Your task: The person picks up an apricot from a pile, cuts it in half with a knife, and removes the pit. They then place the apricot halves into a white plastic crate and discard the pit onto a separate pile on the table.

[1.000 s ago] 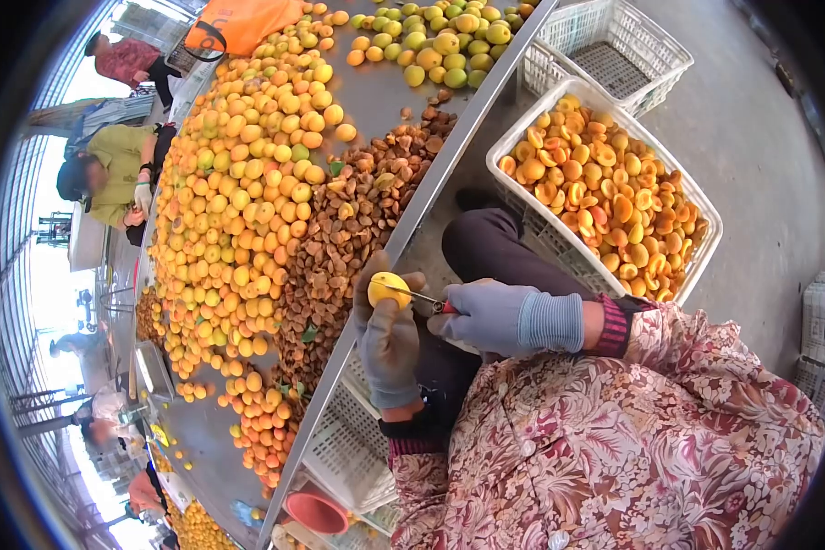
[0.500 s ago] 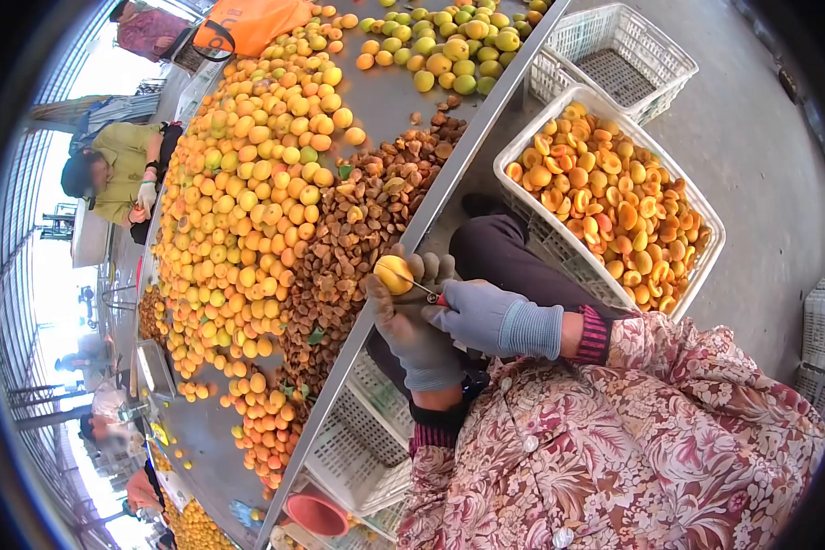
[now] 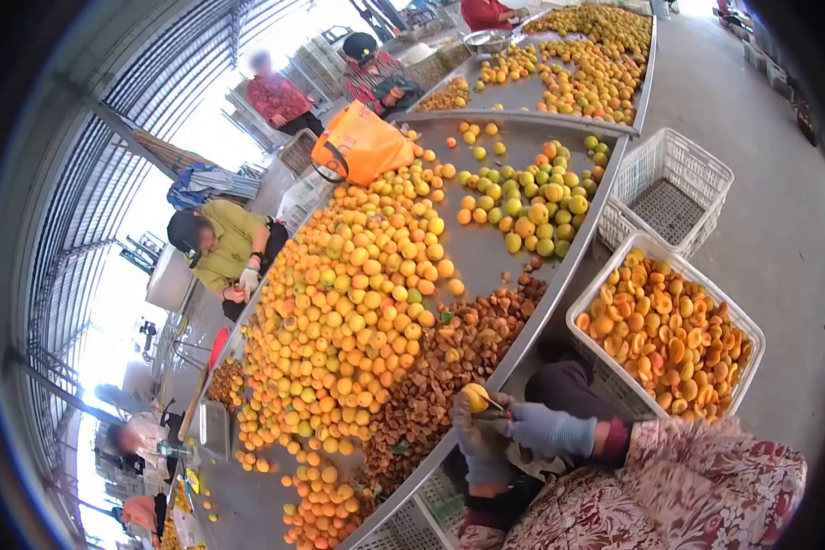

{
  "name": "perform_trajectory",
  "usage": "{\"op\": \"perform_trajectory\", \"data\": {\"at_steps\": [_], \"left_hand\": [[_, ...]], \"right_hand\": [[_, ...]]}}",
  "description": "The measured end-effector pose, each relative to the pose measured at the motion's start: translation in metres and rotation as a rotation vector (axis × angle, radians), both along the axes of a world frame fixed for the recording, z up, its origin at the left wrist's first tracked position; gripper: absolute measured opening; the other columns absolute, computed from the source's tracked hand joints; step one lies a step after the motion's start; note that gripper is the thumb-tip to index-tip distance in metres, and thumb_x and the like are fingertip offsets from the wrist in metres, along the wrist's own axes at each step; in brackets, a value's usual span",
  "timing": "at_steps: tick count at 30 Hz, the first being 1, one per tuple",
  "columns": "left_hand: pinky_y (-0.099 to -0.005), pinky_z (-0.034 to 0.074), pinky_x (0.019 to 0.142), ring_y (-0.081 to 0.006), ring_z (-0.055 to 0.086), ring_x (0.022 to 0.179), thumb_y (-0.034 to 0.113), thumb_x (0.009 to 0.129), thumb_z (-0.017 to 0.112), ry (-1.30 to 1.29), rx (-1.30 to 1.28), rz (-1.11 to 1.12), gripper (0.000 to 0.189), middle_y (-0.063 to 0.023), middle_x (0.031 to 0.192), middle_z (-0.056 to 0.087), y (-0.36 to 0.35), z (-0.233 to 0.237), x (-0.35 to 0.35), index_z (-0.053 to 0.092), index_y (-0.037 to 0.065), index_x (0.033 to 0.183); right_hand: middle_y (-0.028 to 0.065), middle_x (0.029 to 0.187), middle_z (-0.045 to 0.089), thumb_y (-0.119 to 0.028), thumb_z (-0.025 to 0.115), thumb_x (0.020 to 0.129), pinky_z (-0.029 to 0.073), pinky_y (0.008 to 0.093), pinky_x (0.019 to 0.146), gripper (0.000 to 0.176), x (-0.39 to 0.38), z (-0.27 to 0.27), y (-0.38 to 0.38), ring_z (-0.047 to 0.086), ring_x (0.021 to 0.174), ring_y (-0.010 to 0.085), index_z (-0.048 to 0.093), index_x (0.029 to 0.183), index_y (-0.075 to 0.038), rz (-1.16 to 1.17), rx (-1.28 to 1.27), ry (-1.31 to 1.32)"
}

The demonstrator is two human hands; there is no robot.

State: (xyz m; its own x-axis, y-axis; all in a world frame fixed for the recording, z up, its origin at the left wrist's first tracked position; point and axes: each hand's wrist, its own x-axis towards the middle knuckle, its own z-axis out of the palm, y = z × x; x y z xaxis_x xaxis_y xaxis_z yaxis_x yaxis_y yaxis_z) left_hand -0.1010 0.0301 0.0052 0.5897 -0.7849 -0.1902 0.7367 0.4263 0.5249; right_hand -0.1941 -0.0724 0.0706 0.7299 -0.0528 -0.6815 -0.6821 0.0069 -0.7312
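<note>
Near the table's edge, my left hand (image 3: 484, 449), in a grey glove, grips a yellow apricot (image 3: 475, 397). My right hand (image 3: 545, 428), in a grey-blue glove, is closed on a small knife (image 3: 493, 413), its blade at the apricot. Just beyond my hands lies a heap of brown pits (image 3: 440, 357). Past it is a large pile of whole apricots (image 3: 348, 293). To the right, a white crate (image 3: 754, 353) holds orange apricot halves (image 3: 669, 335).
Greener fruit (image 3: 545, 206) and an orange bag (image 3: 362, 145) rest on the metal table (image 3: 472, 252). An empty white crate (image 3: 674, 183) stands on the floor at the right. Across the table sits a person in a green top (image 3: 229, 243); other people work farther off.
The view has tilted up and shifted, showing more of the far table and people. My hands now appear lower and farther right, still holding the apricot and knife.
</note>
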Motion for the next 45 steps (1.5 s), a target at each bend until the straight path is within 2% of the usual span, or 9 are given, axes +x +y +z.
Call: {"op": "perform_trajectory", "data": {"at_steps": [3,13,18,22,24,31,35,37,45], "left_hand": [[-0.0377,0.048,0.075,-0.0206,0.055,0.075,0.046,0.093,0.044,-0.059,-0.060,0.127,0.046,-0.0074,0.084,0.058,-0.013,-0.005,-0.009,0.054,0.002,0.100],[-0.0404,0.044,0.085,-0.0223,0.055,0.088,0.038,0.094,0.041,-0.212,0.049,0.022,0.039,-0.0106,0.096,0.058,0.003,0.015,-0.004,0.053,0.005,0.113],[-0.0402,0.043,0.088,-0.0197,0.053,0.081,0.044,0.093,0.043,-0.094,-0.305,0.011,0.042,-0.0054,0.089,0.055,-0.016,-0.003,-0.003,0.054,0.005,0.104],[-0.0340,0.046,0.080,-0.0183,0.055,0.083,0.037,0.092,0.050,-0.268,0.127,0.193,0.033,-0.0066,0.092,0.057,-0.006,0.029,-0.006,0.056,0.007,0.104],[-0.0333,0.047,0.079,-0.0188,0.057,0.083,0.038,0.092,0.048,-0.168,0.090,0.105,0.034,-0.0079,0.091,0.059,0.003,0.024,0.005,0.056,0.007,0.104],[-0.0367,0.050,0.070,-0.0216,0.060,0.079,0.043,0.093,0.044,-0.181,-0.044,0.035,0.038,-0.0101,0.086,0.063,-0.007,0.019,-0.004,0.056,0.008,0.103],[-0.0364,0.051,0.069,-0.0228,0.060,0.081,0.044,0.094,0.043,-0.053,-0.045,0.125,0.041,-0.0113,0.090,0.061,-0.016,-0.002,-0.005,0.055,0.007,0.104],[-0.0353,0.052,0.069,-0.0233,0.060,0.082,0.041,0.095,0.042,-0.333,0.240,0.036,0.038,-0.0123,0.092,0.060,0.001,-0.020,0.014,0.052,0.005,0.105],[-0.0310,0.050,0.071,-0.0204,0.060,0.075,0.032,0.094,0.046,-0.354,0.092,0.055,0.033,-0.0132,0.091,0.063,0.001,0.018,0.000,0.051,0.001,0.106]], "right_hand": [[0.0161,0.094,0.063,-0.044,0.046,0.090,0.052,0.0343,0.071,0.045,-0.001,-0.003,0.002,0.064,0.085,0.0263,0.055,0.105,-0.002,-0.012,-0.173,-0.046],[0.0148,0.080,0.064,-0.043,0.044,0.092,0.052,0.0359,0.058,0.044,0.004,-0.003,-0.002,0.066,0.072,0.0261,0.051,0.108,-0.003,0.047,-0.053,-0.134],[0.0100,0.069,0.060,-0.038,0.051,0.090,0.049,0.0313,0.047,0.035,0.002,-0.019,0.008,0.060,0.054,0.0187,0.050,0.101,-0.005,-0.066,-0.237,-0.137],[0.0099,0.068,0.061,-0.035,0.050,0.089,0.049,0.0314,0.047,0.032,0.000,0.002,-0.004,0.061,0.054,0.0193,0.050,0.097,-0.004,-0.046,-0.152,-0.110],[0.0139,0.078,0.063,-0.035,0.049,0.090,0.051,0.0351,0.054,0.035,0.000,0.004,-0.009,0.066,0.067,0.0262,0.052,0.102,-0.002,-0.001,-0.160,-0.145],[0.0118,0.076,0.062,-0.036,0.050,0.090,0.050,0.0325,0.051,0.036,0.000,0.013,-0.007,0.064,0.063,0.0216,0.050,0.103,-0.002,-0.002,-0.037,-0.108],[0.0124,0.077,0.062,-0.034,0.050,0.089,0.050,0.0337,0.052,0.035,-0.006,-0.003,-0.001,0.065,0.064,0.0217,0.050,0.100,0.000,-0.047,-0.255,-0.123],[0.0131,0.077,0.062,-0.033,0.049,0.089,0.051,0.0345,0.053,0.034,-0.010,-0.004,-0.005,0.065,0.065,0.0226,0.049,0.100,0.000,-0.059,-0.156,-0.108],[0.0145,0.080,0.063,-0.031,0.048,0.089,0.052,0.0352,0.056,0.033,-0.010,0.025,-0.011,0.065,0.067,0.0247,0.050,0.102,-0.001,0.038,-0.120,-0.015]]}}
